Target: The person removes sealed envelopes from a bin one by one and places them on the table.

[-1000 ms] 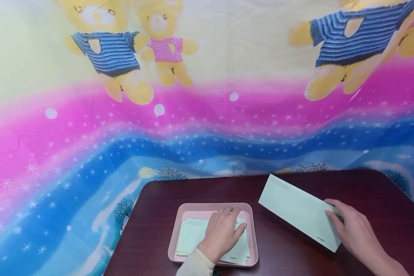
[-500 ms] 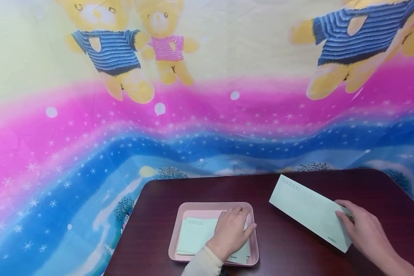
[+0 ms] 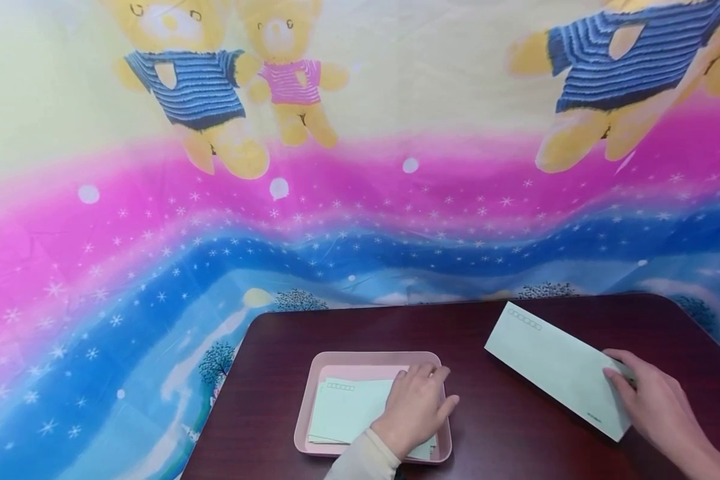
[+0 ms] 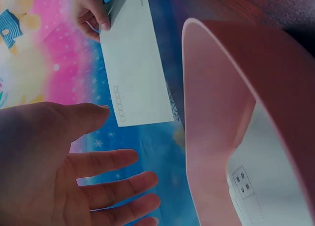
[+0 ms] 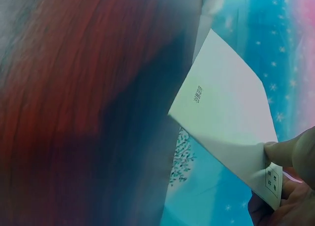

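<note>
A pale green envelope (image 3: 555, 370) is held up over the right side of the table, tilted, with a row of small printed boxes at its far end. My right hand (image 3: 663, 403) pinches its near right end between thumb and fingers; in the right wrist view the thumb lies on the face of the envelope (image 5: 229, 105). My left hand (image 3: 417, 410) hovers over the right part of a pink tray (image 3: 302, 407), fingers spread and holding nothing, as the left wrist view confirms. Several envelopes (image 3: 348, 413) lie stacked in the tray, partly hidden by that hand.
The dark reddish-brown table (image 3: 258, 387) carries the tray at its left-centre. Behind its back edge hangs a cloth (image 3: 360, 173) printed with teddy bears, snowflakes and pink and blue bands.
Both hands have shifted to the right, the right one carrying the envelope with it. My left hand has slid from the middle of the tray toward its right rim.
</note>
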`<state>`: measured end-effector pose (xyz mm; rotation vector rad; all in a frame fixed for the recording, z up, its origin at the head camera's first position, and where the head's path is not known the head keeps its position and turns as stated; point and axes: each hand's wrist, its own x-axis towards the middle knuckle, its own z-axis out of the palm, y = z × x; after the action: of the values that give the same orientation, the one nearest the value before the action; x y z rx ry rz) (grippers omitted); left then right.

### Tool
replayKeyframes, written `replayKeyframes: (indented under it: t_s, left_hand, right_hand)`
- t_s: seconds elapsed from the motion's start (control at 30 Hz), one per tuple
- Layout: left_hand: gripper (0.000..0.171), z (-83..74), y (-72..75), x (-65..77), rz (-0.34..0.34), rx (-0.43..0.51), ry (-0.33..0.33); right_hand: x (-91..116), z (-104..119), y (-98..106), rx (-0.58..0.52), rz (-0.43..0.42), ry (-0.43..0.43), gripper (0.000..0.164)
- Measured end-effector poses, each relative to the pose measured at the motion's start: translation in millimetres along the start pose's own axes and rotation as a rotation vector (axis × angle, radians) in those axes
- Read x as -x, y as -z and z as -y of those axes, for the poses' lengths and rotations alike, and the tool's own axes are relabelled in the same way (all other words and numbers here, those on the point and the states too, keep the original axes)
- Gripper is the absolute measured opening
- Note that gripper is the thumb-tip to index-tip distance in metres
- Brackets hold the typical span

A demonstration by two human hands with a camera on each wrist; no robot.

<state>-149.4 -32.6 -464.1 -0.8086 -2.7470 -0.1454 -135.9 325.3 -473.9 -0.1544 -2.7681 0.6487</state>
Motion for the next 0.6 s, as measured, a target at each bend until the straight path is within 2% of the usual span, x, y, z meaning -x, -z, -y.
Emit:
replayKeyframes:
  t_s: [0.6]
  left_hand:
    - [0.040,-12.4,-2.1,-12.1,0.025,-0.016,-0.033]
  right_hand:
    - [-7,-35,-7,0.047,0.013,-0.094,0.033]
